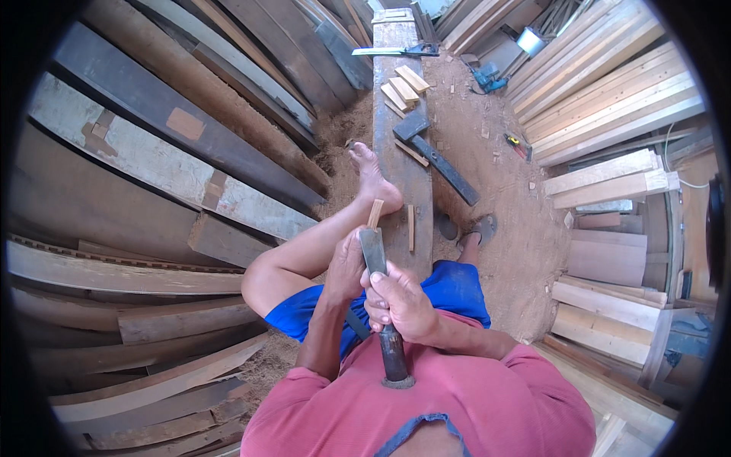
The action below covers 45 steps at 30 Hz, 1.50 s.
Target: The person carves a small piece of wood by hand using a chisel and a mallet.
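My right hand (400, 301) is wrapped round a wide chisel (373, 250). Its dark handle (394, 354) butts against my chest, and the grey blade points away from me. Beside the blade, my left hand (346, 263) is closed on a small wooden stick (375, 213), whose end sticks up past the chisel's tip. Where blade and stick meet is partly hidden by the fingers. Beyond them runs a plank bench (386, 171), on which my bare left foot (378, 186) rests. A thin wooden strip (411, 228) lies on the bench just ahead of my hands.
On the bench lie a dark mallet (445, 169), another strip (412, 153), several pale wood pieces (403, 89) and a handsaw (396, 51). Boards (137, 160) lean along the left; stacked timber (609, 99) fills the right. A blue power tool (489, 78) sits on the sawdust-strewn floor (495, 198).
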### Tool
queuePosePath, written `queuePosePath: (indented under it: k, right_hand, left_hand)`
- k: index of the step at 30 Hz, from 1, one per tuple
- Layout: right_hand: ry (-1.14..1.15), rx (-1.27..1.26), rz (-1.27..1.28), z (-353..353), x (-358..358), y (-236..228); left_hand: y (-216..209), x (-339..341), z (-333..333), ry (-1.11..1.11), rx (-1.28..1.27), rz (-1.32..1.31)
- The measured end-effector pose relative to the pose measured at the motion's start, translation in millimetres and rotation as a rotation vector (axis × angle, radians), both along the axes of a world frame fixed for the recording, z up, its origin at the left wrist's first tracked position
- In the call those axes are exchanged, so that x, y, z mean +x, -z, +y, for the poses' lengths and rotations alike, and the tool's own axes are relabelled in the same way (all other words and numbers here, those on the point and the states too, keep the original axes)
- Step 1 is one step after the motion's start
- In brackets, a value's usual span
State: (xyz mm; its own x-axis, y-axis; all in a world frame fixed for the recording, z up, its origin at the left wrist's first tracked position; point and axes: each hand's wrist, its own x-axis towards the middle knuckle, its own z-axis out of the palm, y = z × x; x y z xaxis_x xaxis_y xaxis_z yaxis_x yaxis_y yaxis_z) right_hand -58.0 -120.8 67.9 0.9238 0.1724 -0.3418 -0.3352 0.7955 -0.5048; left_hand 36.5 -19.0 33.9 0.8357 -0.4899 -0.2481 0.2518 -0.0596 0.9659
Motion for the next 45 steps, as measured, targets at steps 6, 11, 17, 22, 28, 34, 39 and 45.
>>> queuePosePath:
  k: [6,11,17,22,28,34,39,45]
  right_hand:
    - [0.328,-0.102,-0.221,-55.7,-33.0,-38.4]
    - [0.255,-0.509,0.032,-78.5,-9.4,-3.1]
    - [0.202,-0.762,-0.133,-63.4,37.7,32.9]
    - [0.324,-0.539,-0.084,-69.1,40.5,36.0]
    - [0.132,0.03,0.073,-28.6,28.2,29.3]
    - [0.008,-0.023,0.016,4.4,4.5,10.1]
    - [-0.018,-0.099,-0.009,0.4,-0.3,-3.6]
    - [0.313,-0.27,-0.08,-43.9,-22.9,-20.5]
  left_hand:
    - [36.7,-67.8,57.9,0.375,0.253,-0.285]
    - [41.3,-52.3,41.0,0.046,0.017,0.181]
    - [39.4,-26.4,-3.0,0.117,-0.197,0.141]
    - [49.8,-15.8,4.4,0.08,-0.278,0.408]
    - [48.2,14.4,-18.1,-0.077,-0.354,0.5]
    - [27.6,14.8,0.8,0.073,0.145,-0.015]
    - [4.3,-7.7,2.5,-0.01,0.02,0.072]
    - [24.9,-56.1,35.6,0.264,0.223,-0.061]
